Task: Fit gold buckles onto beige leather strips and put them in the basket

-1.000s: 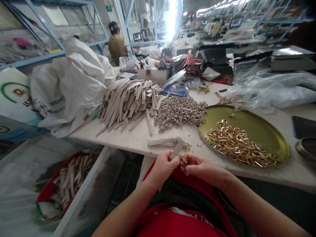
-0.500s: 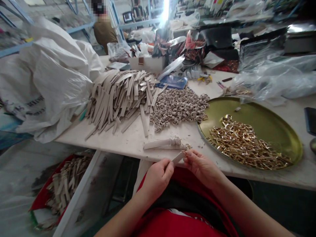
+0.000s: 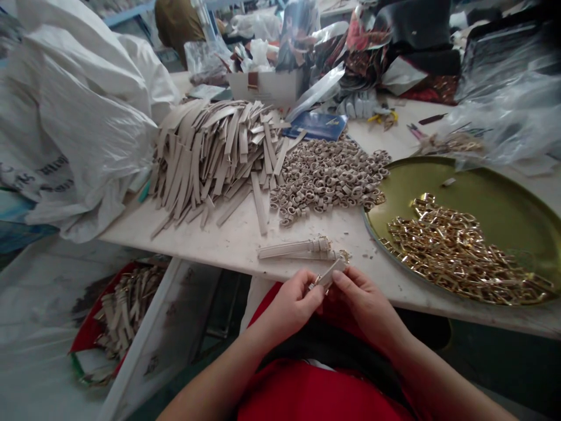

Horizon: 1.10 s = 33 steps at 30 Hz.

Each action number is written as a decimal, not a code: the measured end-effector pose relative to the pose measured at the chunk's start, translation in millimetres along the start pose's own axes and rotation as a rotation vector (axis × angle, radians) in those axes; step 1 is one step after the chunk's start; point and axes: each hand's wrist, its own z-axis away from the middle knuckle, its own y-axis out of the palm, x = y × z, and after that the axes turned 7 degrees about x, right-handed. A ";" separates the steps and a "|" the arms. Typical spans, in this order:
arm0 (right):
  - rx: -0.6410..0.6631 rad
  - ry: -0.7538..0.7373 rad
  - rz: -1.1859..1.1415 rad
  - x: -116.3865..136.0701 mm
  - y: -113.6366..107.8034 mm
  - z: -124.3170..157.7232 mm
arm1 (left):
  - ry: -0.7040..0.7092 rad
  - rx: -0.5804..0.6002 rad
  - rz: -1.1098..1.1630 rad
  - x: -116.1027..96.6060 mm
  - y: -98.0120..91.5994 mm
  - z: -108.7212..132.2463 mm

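Observation:
My left hand (image 3: pixel 291 304) and my right hand (image 3: pixel 362 301) meet just below the table's front edge, both pinched on one beige strap (image 3: pixel 332 273) with a small metal piece at its lower end. Just beyond them on the table lie two finished straps with buckles (image 3: pixel 298 249). A big heap of loose beige straps (image 3: pixel 214 158) sits at the back left, a pile of small beige loops (image 3: pixel 328 181) in the middle, and a round brass tray (image 3: pixel 495 199) with gold buckles (image 3: pixel 456 251) on the right.
A large white sack (image 3: pixel 74 117) leans on the table's left end. A red bin (image 3: pixel 94 330) with several straps stands on the floor at lower left. Boxes, plastic bags and a blue card (image 3: pixel 318 124) crowd the back; a person in a brown top (image 3: pixel 175 23) sits beyond.
The camera has tilted downward and closer to the table. My hands have shifted along the strap, which now points up and right between my fingers, the metal piece at its lower end.

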 end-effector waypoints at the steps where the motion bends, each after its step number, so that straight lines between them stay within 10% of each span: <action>1: 0.037 0.020 -0.024 1.5 -0.8 0.1 | -0.013 0.021 0.039 0.6 0.2 0.0; 33: -0.046 -0.541 1.043 -0.8 9.0 58.5 | 0.083 -0.243 -0.232 5.4 45.2 58.1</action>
